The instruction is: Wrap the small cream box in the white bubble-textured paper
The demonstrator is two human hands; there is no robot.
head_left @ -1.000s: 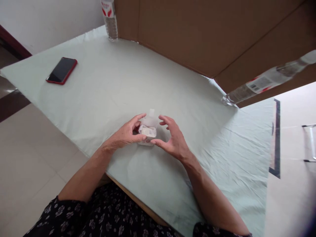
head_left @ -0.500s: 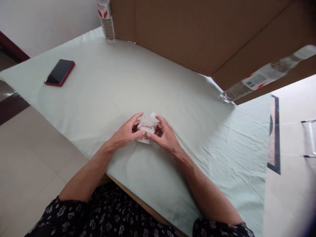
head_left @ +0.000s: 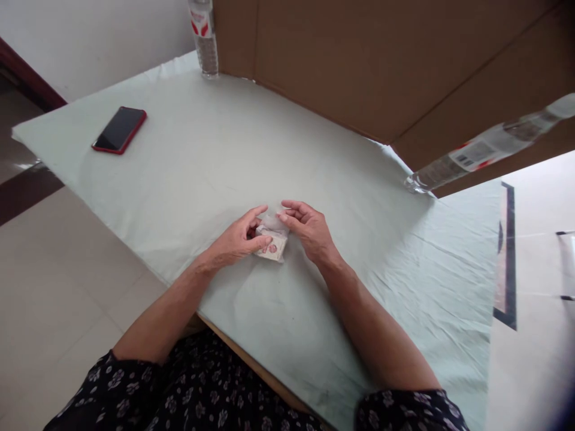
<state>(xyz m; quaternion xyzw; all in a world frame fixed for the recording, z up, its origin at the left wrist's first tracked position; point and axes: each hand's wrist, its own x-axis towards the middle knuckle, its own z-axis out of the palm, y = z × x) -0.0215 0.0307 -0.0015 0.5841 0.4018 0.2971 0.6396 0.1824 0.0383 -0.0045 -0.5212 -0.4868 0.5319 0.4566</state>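
Left hand [head_left: 233,240] pinches a small plastic-wrapped packet [head_left: 274,246] on the desk [head_left: 202,155]; right hand [head_left: 309,230], at its 2 o'clock, grips the wrap's loose end.

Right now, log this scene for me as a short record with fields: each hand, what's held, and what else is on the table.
Left hand: thumb and fingers pinch a small white packet in clear plastic wrap
Right hand: fingertips on the wrap's far end; grip unclear
Surface: pale green cloth covering the table
Far left: red-cased phone, lying flat, dark screen up
Back: brown cardboard sheet; clear plastic water bottle at its left end, second clear bottle at its right
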